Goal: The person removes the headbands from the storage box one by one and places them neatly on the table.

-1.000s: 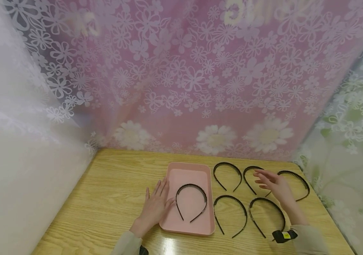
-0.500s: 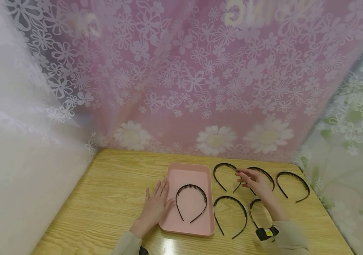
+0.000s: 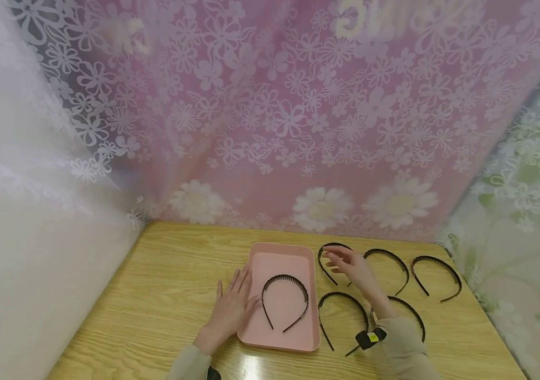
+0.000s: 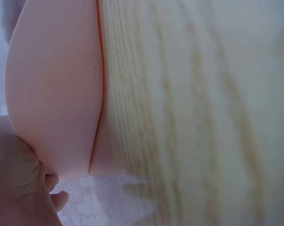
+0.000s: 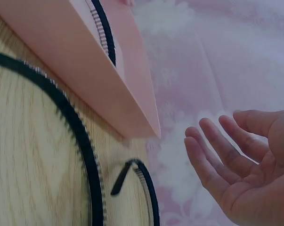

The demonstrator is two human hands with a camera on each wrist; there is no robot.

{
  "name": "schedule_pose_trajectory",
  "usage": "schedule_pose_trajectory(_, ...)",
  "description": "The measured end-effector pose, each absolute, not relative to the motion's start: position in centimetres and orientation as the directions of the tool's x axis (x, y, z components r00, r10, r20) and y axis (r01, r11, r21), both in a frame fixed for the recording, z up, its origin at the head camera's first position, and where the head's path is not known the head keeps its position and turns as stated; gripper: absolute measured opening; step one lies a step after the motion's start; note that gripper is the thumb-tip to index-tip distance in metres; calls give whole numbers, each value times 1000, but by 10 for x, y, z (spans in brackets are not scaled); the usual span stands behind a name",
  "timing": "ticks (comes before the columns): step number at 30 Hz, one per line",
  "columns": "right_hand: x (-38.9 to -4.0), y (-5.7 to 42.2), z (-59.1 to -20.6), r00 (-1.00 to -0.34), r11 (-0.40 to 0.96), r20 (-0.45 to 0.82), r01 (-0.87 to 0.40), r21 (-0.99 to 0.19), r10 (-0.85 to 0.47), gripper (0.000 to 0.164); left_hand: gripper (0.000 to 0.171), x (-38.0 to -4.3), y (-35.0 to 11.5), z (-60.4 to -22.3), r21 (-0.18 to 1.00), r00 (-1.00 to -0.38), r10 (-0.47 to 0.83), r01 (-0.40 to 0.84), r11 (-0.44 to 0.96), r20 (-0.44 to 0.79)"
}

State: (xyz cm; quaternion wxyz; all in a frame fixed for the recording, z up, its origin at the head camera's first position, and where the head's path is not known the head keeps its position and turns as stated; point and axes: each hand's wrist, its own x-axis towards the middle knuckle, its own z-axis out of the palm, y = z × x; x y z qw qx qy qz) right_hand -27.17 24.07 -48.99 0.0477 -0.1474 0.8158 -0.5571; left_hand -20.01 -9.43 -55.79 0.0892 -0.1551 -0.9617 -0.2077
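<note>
A black toothed headband [image 3: 286,278] lies inside a shallow pink tray [image 3: 278,343]. Along the tray's left rim rests my left hand [image 3: 230,307], fingers straight, the thumb reaching over the edge; the left wrist view shows it against the tray's outer wall [image 4: 54,89]. My right hand [image 3: 352,266] hovers over the back-left headband [image 3: 323,264] on the table, partly covering it. In the right wrist view this hand [image 5: 245,165] has loosely bent fingers and nothing in its grasp. Below its wrist lies the front-left headband [image 3: 343,294].
More black headbands lie on the wooden table [image 3: 175,274] right of the tray: a back-middle one [image 3: 386,252], a back-right one [image 3: 436,258] and a front-right one [image 3: 414,311], partly hidden by the right sleeve. A flowered pink curtain [image 3: 251,132] hangs behind the table.
My right hand has moved left, from over the back-middle headband to over the back-left one, uncovering the headbands further right. My left hand and the tray have stayed put.
</note>
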Motion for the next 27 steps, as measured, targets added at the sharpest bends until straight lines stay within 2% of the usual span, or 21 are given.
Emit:
schedule_pose_trajectory(9,-276,204,-496,-897,411,69,-268,-871,-437,42,67,-201,-94,-559,361,-934,263,338,869,242)
schedule_pose_trajectory(13,-278,195,-500,-891,449,47,-273,-851,-452,42,66,-201,-94,-559,361,-933,264,340,868,245)
schedule_pose_trajectory(20,-284,179,-507,-866,589,-8,-333,-736,-500,39,66,-201,-94,-561,354,-933,260,337,872,249)
schedule_pose_trajectory(27,-282,165,-510,-834,642,-72,-363,-675,-548,39,67,-201,-94,-561,351,-933,256,335,874,252)
